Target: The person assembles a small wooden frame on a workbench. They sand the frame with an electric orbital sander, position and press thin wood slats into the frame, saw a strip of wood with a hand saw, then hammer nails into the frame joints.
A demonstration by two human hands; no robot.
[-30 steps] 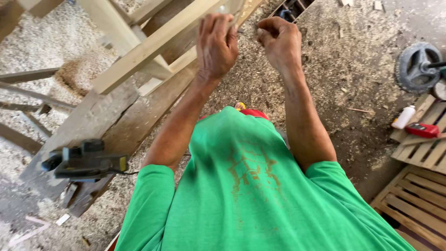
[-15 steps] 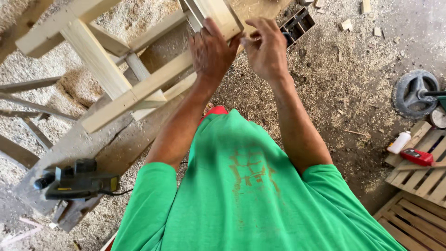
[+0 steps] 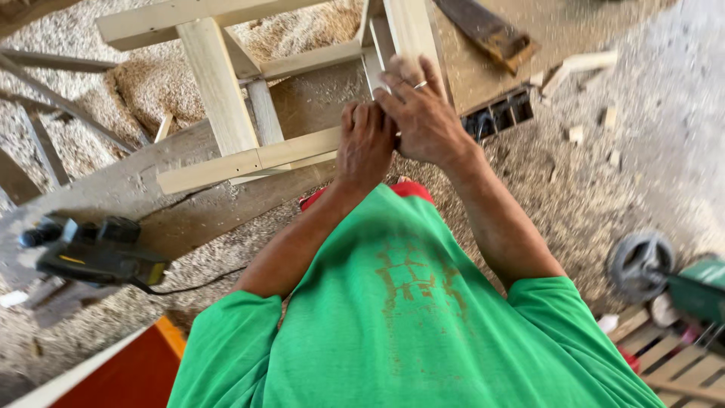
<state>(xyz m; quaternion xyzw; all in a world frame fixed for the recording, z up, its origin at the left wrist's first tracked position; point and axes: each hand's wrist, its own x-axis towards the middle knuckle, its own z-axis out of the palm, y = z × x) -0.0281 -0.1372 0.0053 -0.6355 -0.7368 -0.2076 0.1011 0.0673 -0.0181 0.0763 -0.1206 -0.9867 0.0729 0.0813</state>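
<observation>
Sawdust-strewn floor (image 3: 604,204) under wooden frame (image 3: 226,106)

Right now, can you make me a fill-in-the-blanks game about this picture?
1. Both hands, the left hand and the right hand, touch a frame made of ____.
2. The person's shirt is ____.
3. A ring sits on the ____ hand.
4. The floor is covered in ____.

Missing words: wood; green; right; sawdust

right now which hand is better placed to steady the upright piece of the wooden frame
Right. The right hand already lies on the upright slat of the wooden frame, fingers spread over it. The left hand sits lower, at the horizontal rail's end.
</observation>
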